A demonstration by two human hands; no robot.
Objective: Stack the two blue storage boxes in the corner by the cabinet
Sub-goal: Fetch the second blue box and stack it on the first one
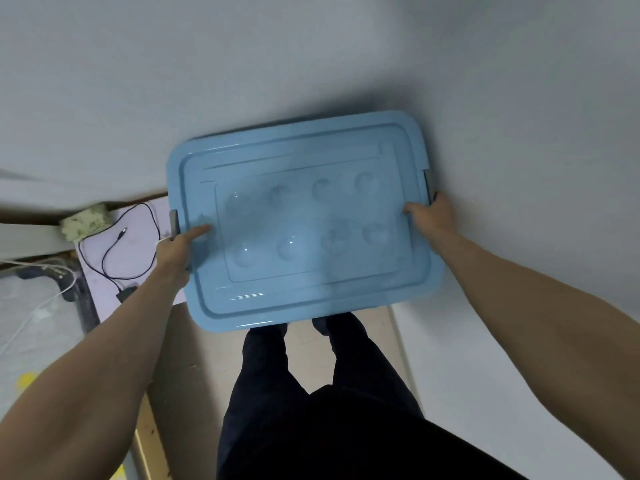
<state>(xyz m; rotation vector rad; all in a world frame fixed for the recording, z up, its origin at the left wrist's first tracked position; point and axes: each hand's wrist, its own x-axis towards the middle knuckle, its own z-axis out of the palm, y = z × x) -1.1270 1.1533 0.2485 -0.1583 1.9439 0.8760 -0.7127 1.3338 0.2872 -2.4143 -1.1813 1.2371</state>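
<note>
Head view, looking straight down past the person's dark trousers (311,403) to the floor. Left of the left grip lies a pale panel (138,251) carrying a black cable (104,268); further left, a strip of crumpled material (86,221) sits against the wall (242,64). The left hand (176,249) clasps the left short edge of the blue storage box (301,220), thumb laid on the lid just below a grey latch (174,221), the other fingers hidden under the rim. Between the two grips spans the lid, with a stepped border and rows of round dimples; its far long edge lies close to the wall, though contact cannot be confirmed. The right hand (427,216) closes on the right short edge, thumb on top, fingertips curled over the rim just below the second grey latch (428,183). Right of the right grip is a white slab (519,341), possibly the cabinet side; this cannot be settled.

Only one blue box is visible. Whether a second sits directly beneath it, hidden by the lid, cannot be told, nor whether the held box is resting or carried. Judged from this, the box appears near its destination, with both grips closed on it; release, and confirmation of the stack, remain.
</note>
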